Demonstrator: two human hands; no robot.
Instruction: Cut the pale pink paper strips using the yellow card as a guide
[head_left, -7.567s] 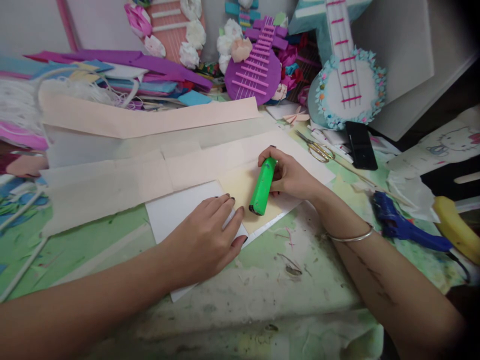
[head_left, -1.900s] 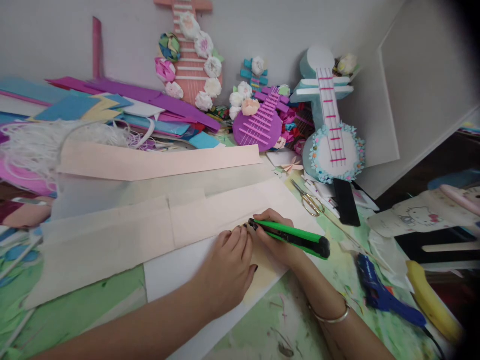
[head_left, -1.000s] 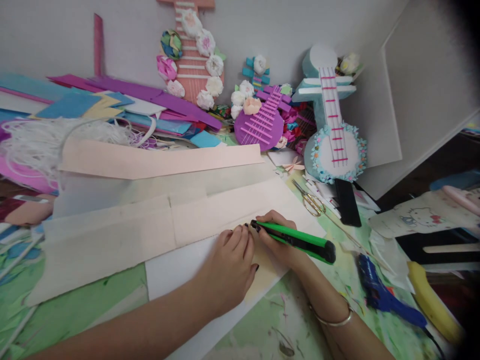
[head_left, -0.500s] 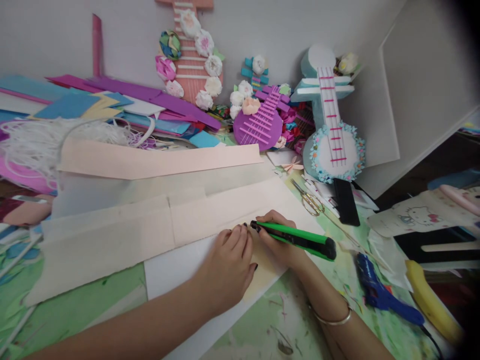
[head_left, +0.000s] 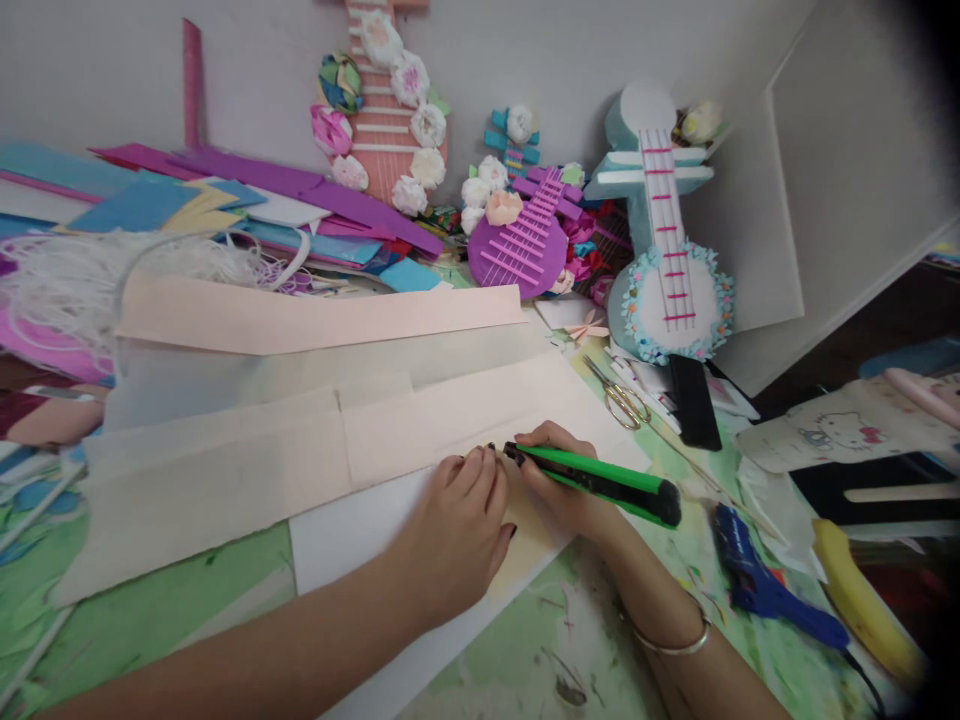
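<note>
In the head view, my right hand (head_left: 559,485) is closed around a green and black utility knife (head_left: 600,480), its tip pointing left just beside my left fingertips. My left hand (head_left: 461,525) lies palm down with its fingers stretched close together, the tips pressing near the front edge of a pale cream sheet (head_left: 420,425). Under both hands is a white sheet (head_left: 345,545) with a yellowish area. A small yellowish bit shows at the knife tip; the blade is too small to make out.
Gold-handled scissors (head_left: 624,400) and a black phone-like slab (head_left: 694,402) lie beyond my right hand. A blue glue gun (head_left: 772,590) and a banana (head_left: 862,605) are at the right. Paper-flower-decorated model instruments (head_left: 517,240) stand at the back, with coloured sheets (head_left: 300,195) at left.
The knife and my right hand have shifted slightly to the right, with the tip a little further from my left fingers. My left hand stays in place.
</note>
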